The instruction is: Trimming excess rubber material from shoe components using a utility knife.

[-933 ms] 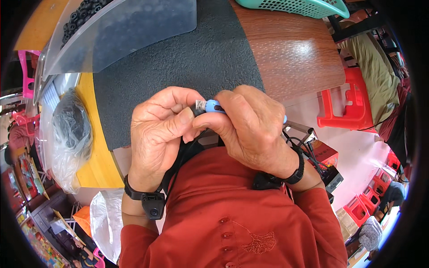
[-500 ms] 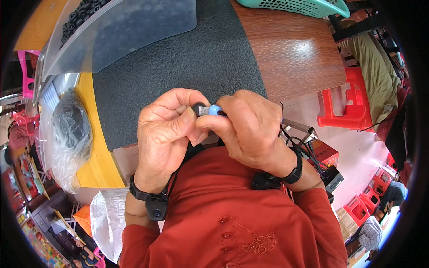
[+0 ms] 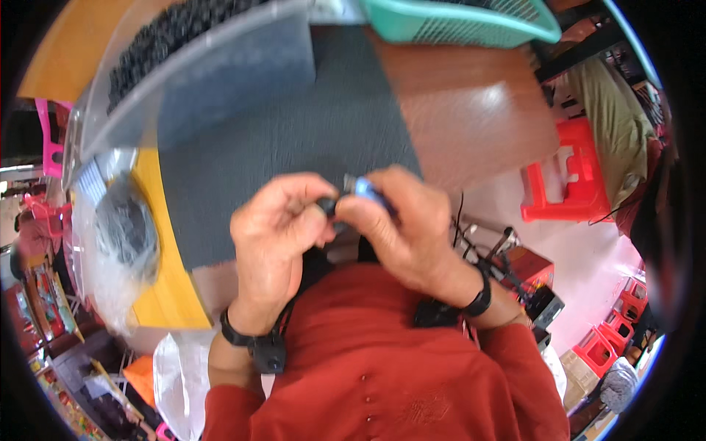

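Between the fingertips of my left hand (image 3: 276, 239) is a small round black rubber part (image 3: 328, 206), pinched by thumb and forefinger. My right hand (image 3: 404, 228) grips a small blue-handled tool (image 3: 365, 190) with a short flat metal end; blur hides its exact kind. The metal end points up, just right of the black part and a little apart from it. Both hands are close together in front of my body, over the near edge of the dark mat (image 3: 294, 140).
A clear plastic bin (image 3: 243, 81) of small black parts stands at the back left. A turquoise basket (image 3: 471, 33) sits at the far edge of the brown tabletop (image 3: 471, 110). A plastic bag (image 3: 125, 235) lies on the left. A red stool (image 3: 566, 176) stands to the right.
The tool's metal end has come off the black part and turned upward. Both hands are slightly lower in the picture, and the whole view has shifted a little.
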`<action>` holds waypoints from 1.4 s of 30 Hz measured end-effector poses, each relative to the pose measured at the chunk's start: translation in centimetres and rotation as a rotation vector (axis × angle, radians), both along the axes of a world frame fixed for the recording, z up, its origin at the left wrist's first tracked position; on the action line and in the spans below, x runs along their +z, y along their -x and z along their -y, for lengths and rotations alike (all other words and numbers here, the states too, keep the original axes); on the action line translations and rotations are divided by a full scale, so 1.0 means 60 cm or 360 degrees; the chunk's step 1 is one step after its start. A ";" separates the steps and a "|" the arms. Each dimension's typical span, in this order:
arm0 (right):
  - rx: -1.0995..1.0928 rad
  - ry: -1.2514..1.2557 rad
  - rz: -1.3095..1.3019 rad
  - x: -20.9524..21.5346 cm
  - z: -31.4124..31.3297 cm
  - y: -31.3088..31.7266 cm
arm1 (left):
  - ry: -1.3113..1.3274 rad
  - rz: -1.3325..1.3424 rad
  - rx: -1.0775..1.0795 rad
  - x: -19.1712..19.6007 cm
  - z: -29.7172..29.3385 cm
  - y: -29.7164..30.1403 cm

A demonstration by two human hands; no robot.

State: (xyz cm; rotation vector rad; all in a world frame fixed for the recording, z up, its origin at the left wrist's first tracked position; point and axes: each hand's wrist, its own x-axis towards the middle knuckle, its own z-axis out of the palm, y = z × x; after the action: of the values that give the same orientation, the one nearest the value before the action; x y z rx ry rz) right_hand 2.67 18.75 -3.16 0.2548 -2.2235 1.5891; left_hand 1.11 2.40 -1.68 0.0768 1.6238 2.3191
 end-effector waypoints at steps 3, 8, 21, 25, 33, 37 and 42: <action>-0.0077 -0.0042 0.0090 -0.015 -0.006 0.002 | 0.0159 -0.0161 0.0041 0.026 -0.019 0.019; -0.0092 -0.0098 0.0141 -0.026 -0.004 -0.011 | 0.0541 -0.0569 -0.0051 0.107 -0.079 0.097; -0.0013 -0.0231 0.0110 -0.025 -0.021 -0.003 | 0.1158 -0.1601 0.0170 0.136 -0.100 0.263; -0.0039 -0.0286 0.0067 -0.027 -0.020 -0.005 | 0.1473 -0.1383 0.0198 0.170 0.006 0.293; -0.0050 -0.0353 -0.0072 -0.035 -0.012 -0.004 | 0.1696 -0.1129 -0.0341 0.155 0.031 0.325; -0.0057 -0.0356 -0.0068 -0.037 -0.010 -0.004 | 0.1867 -0.1142 -0.0555 0.154 0.003 0.339; -0.0074 -0.0423 -0.0073 -0.036 -0.009 -0.006 | 0.2061 -0.1264 -0.0881 0.158 -0.004 0.369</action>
State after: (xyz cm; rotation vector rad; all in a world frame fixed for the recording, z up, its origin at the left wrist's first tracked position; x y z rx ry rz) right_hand 3.04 19.29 -5.31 0.3075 -2.3843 1.2500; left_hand -21.02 2.63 7.82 1.0420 2.6518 0.5348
